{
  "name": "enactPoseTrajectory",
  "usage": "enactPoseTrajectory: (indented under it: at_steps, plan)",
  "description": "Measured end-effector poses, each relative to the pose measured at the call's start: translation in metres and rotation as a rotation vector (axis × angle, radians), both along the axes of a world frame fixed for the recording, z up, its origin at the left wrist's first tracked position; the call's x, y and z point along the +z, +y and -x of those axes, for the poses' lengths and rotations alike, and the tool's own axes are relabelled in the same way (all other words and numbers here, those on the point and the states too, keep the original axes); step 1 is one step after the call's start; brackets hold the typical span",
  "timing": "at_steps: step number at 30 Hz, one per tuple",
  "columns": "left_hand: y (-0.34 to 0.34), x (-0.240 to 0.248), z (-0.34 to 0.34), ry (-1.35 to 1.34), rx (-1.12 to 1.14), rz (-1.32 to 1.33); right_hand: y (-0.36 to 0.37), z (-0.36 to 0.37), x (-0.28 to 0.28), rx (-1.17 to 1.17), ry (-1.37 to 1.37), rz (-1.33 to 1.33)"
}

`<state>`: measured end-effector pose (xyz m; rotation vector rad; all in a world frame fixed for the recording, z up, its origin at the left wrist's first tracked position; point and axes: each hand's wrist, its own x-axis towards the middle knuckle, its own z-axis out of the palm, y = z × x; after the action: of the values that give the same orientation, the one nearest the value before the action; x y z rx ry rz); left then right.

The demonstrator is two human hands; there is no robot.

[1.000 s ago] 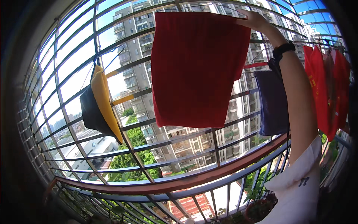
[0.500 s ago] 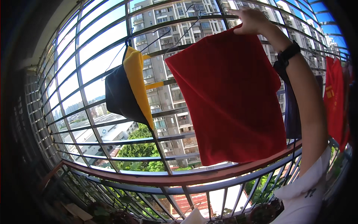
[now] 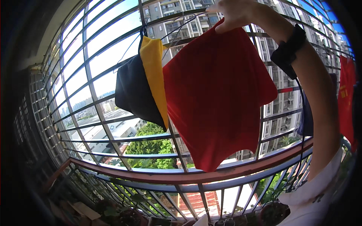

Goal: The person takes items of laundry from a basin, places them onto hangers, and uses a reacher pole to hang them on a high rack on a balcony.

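At the upper right, my right hand (image 3: 236,16) is raised, its thumb lying over the top edge of a red cloth (image 3: 220,90). The grip is closed there, and the cloth hangs from it in loose folds with a pointed lower edge. A thin dark wire hanger (image 3: 178,27) shows beside the fingers; whether they also touch it I cannot tell. Left of the red cloth, a black and yellow cloth (image 3: 141,84) hangs from another hanger, partly covered by the red one along its edge. My left hand is out of view.
A metal window grille (image 3: 94,98) spans the view, with a reddish ledge (image 3: 151,177) and railing below it. Another red cloth (image 3: 346,101) hangs at the far right. Potted plants (image 3: 132,216) stand at the bottom. A cable runs down from the dark wrist band (image 3: 289,51).
My right hand has moved left, drawing the red cloth's top with it. The cloth's upper part has bunched, and its right side hangs lower. The view has shifted slightly left.
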<state>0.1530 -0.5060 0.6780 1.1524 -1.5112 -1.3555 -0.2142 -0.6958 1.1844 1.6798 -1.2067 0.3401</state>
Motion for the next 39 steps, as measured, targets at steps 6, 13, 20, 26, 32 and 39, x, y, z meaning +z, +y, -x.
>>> enactPoseTrajectory:
  at_steps: [6,13,20,26,32,39]
  plan:
    - [-0.014,-0.008,0.011,0.07,-0.046,0.073,0.008,-0.004,-0.053,-0.035,0.257,0.445]
    - [-0.045,0.042,0.027,-0.02,-0.301,0.064,0.052,0.002,-0.221,0.777,0.108,-0.192]
    - [-0.099,0.104,0.072,0.068,-0.36,0.0,0.091,-0.013,-0.382,0.832,0.197,-0.637]
    - [-0.111,0.144,0.101,0.082,-0.403,-0.015,0.079,0.009,-0.426,0.695,0.039,-0.355]
    - [-0.124,0.152,0.135,0.167,-0.551,-0.128,0.057,0.041,-0.436,0.616,-0.047,-0.102]
    - [-0.149,0.144,0.218,0.36,-0.662,-0.312,0.1,0.08,-0.435,0.519,-0.61,-0.356]
